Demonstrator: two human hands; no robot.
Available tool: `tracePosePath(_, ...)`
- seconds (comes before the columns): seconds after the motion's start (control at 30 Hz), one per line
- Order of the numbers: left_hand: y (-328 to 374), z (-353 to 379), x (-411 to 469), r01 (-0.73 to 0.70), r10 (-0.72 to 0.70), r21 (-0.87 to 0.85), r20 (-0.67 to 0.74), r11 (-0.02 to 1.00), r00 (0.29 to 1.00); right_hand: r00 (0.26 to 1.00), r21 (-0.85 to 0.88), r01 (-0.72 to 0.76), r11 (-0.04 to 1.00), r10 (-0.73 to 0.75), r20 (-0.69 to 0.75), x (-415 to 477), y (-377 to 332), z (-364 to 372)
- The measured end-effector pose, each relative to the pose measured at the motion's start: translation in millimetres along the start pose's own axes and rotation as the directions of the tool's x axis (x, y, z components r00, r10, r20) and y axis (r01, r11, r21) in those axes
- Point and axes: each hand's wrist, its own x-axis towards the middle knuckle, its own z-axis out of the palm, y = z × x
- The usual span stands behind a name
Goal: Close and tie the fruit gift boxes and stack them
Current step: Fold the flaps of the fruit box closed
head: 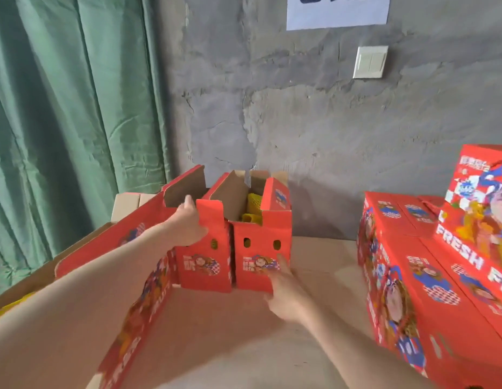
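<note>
Two small red fruit gift boxes stand open side by side at the middle of the table. My left hand grips the upper left edge of the left box. The right box shows yellow fruit netting inside, and its flaps stand up. My right hand touches the lower front face of the right box with straight fingers. At the right, closed red boxes form a stack, with one more box on top.
A long red box with an upright flap lies along the left, under my left forearm. Brown cartons sit behind it. The cardboard-covered table stretches in front. A green curtain and a grey wall with a switch stand behind.
</note>
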Motion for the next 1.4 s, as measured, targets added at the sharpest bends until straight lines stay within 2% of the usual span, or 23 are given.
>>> tracePosePath(0.07, -3, 2, 28, 0.039, -0.059, -0.175, -0.111, 0.984, 0.992, 0.999, -0.022, 0.005, 1.000, -0.006, -0.049, 35, 6, 2)
tracePosePath(0.1, -5, 5, 41, 0.065, -0.094, -0.239, -0.112, 0.969, 0.989, 0.999, -0.017, 0.004, 1.000, -0.005, -0.054, 49, 10, 5)
tracePosePath(0.2, -10, 19, 66, 0.104, -0.139, -0.341, -0.082, 0.934, 0.987, 1.000, 0.021, -0.023, 1.000, 0.024, -0.004, 78, 20, 20)
tracePosePath(0.27, -14, 30, 75, 0.091, -0.147, -0.371, -0.126, 0.924, 0.981, 0.999, 0.039, -0.050, 0.998, 0.049, 0.022, 83, 24, 28)
tracePosePath(0.37, -17, 40, 73, 0.070, -0.118, -0.153, -0.328, 0.986, 0.937, 0.999, 0.030, -0.014, 0.999, 0.015, -0.034, 80, 25, 26)
tracePosePath(0.43, -20, 42, 69, 0.025, -0.031, -0.020, -0.374, 0.999, 0.927, 0.998, 0.060, 0.025, 0.998, -0.022, -0.051, 77, 25, 17)
tracePosePath(0.5, -20, 44, 58, -0.059, 0.077, 0.063, -0.335, 0.996, 0.939, 0.999, 0.079, 0.045, 0.996, -0.042, -0.034, 72, 23, 8)
tracePosePath(0.6, -6, 41, 46, -0.162, 0.177, 0.089, -0.216, 0.983, 0.960, 0.998, 0.057, 0.055, 0.997, -0.053, -0.044, 58, 20, 2)
tracePosePath(0.67, 9, 34, 46, -0.168, 0.188, 0.136, -0.150, 0.976, 0.971, 0.998, 0.072, 0.048, 0.996, -0.045, -0.044, 45, 19, -2)
tracePosePath(0.77, 14, 25, 38, -0.093, 0.121, 0.142, -0.205, 0.985, 0.971, 1.000, 0.104, 0.015, 0.994, -0.014, -0.008, 25, 19, -8)
tracePosePath(0.8, 10, 23, 34, -0.082, 0.111, 0.170, -0.167, 0.982, 0.980, 1.000, 0.103, 0.021, 0.995, -0.020, -0.004, 20, 19, -10)
tracePosePath(0.87, -7, 20, 21, -0.092, 0.066, 0.300, 0.096, 0.949, 0.993, 0.999, 0.094, 0.036, 0.995, -0.035, -0.004, 13, 20, -12)
tracePosePath(0.93, -22, 20, 11, -0.095, -0.003, 0.314, 0.298, 0.945, 0.955, 0.999, 0.095, 0.047, 0.994, -0.047, 0.000, 8, 23, -14)
tracePosePath(1.0, -32, 19, 10, -0.116, -0.003, 0.379, 0.298, 0.918, 0.954, 0.999, 0.107, 0.053, 0.993, -0.054, 0.007, 5, 25, -15)
tracePosePath(1.1, -32, 22, 17, -0.173, 0.046, 0.535, 0.243, 0.827, 0.969, 0.998, 0.093, 0.058, 0.994, -0.058, 0.000, 6, 26, -17)
tracePosePath(1.2, -26, 33, 34, -0.189, 0.113, 0.510, 0.176, 0.839, 0.978, 0.997, 0.072, 0.065, 0.995, -0.061, -0.053, 6, 25, -10)
tracePosePath(1.3, -18, 51, 51, -0.211, 0.142, 0.441, 0.185, 0.872, 0.972, 0.990, 0.032, 0.086, 0.996, -0.082, -0.114, 8, 30, -1)
tracePosePath(1.4, -19, 70, 72, -0.294, 0.229, 0.458, 0.193, 0.839, 0.954, 0.992, 0.061, 0.104, 0.993, -0.099, -0.079, 18, 36, 0)
